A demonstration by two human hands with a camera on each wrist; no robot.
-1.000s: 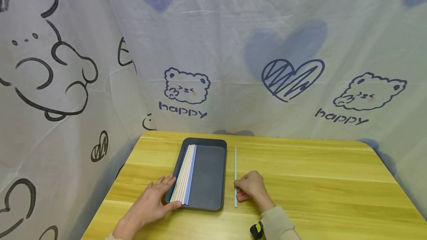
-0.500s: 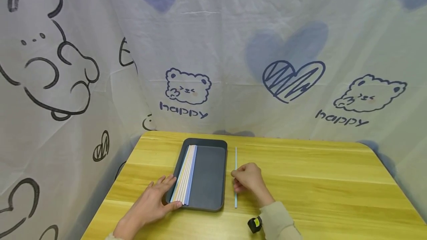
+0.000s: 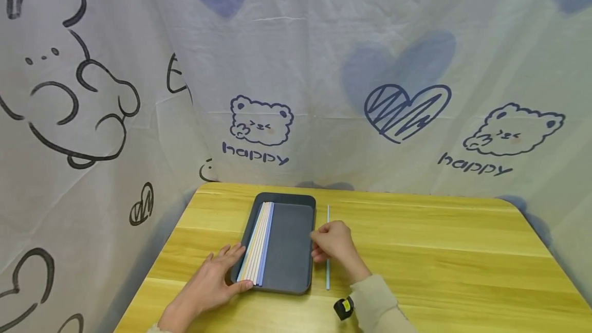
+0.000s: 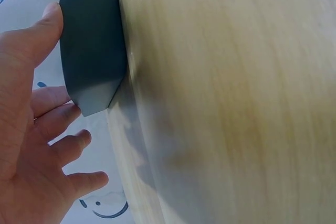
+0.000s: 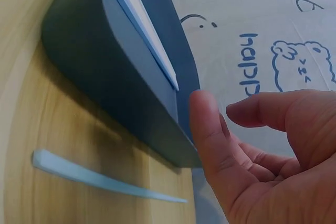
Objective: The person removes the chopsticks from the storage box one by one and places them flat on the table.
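Head view: right hand (image 3: 334, 243), fingers parted, has shifted left across the slim light-blue stick (image 3: 328, 275); spread left hand (image 3: 214, 279) touches the tray (image 3: 290, 245).

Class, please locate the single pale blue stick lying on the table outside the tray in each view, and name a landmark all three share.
Head: right of centre, in the lower half; the pale blue stick passes partly behind the right hand.
Left wrist: not in it.
Right wrist: lower left, slanting, its thicker end leftward.
Shared landmark: the dark tray, at upper left in both wrist views.
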